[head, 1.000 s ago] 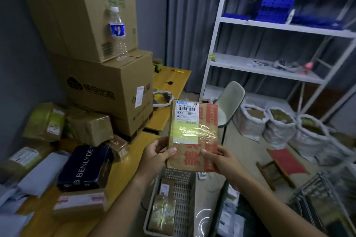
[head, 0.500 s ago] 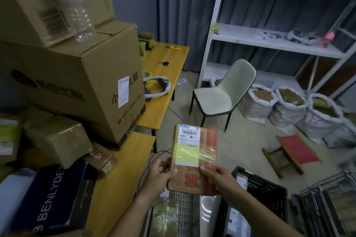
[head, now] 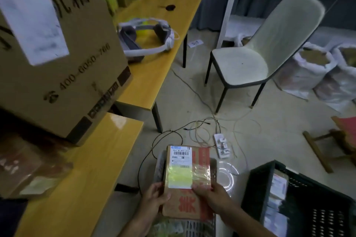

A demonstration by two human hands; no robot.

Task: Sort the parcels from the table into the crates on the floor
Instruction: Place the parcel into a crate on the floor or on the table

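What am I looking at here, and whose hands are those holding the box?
No machine here: a person wears a camera on the head, so you look down at their own hands. The left hand and right hand together hold a flat cardboard parcel with a shipping label, above a pale crate on the floor. A black crate stands to the right. On the yellow table to the left sits a big cardboard box; a headset lies on the table beyond.
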